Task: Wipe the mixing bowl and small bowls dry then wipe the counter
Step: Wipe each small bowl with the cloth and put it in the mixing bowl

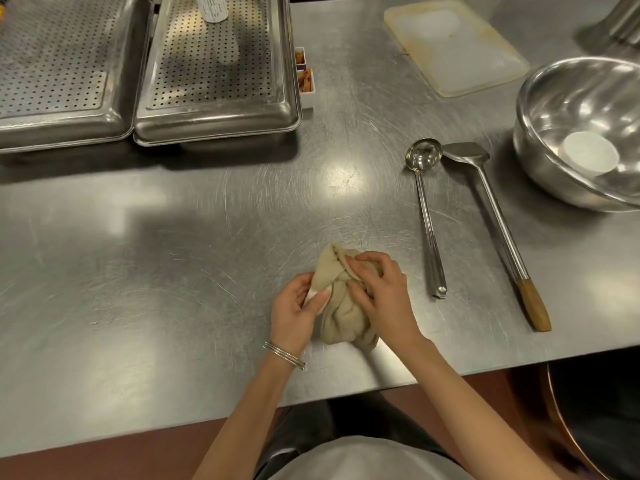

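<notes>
— So where does the job stand?

— Near the front edge of the counter [173, 237], both hands are busy with one small bowl [310, 296]. The left hand [294, 315] pinches its white rim between thumb and fingers; only a sliver of the bowl shows. The right hand [382, 297] has its fingers curled and pressed into a beige cloth [341, 306] bunched over the bowl. I'd judge this is the drying of a small bowl, with the counter wipe not yet begun.

— And next?

— Probably turning the bowl in the pinch so the cloth reaches all the way round, then setting it down and fetching the other one. The rim grip is thin, so it wants a firm hold.

— Count for me, going back.

— One cloth, one bowl in hand. Further in, toward the right edge, one ladle [426, 216] and one spatula [495, 223] with a wooden handle, lying side by side, apart. Beyond them at the right edge, one mixing bowl [554, 109] with one small white bowl [590, 151] sitting inside it. So two small bowls that I can see.

— The far side?

— Two perforated pans [214, 81] at the far left corner, touching each other, one pale cutting board [453, 46] toward the far right, and a small dish [306, 79] of something orange beside the pans.
</notes>
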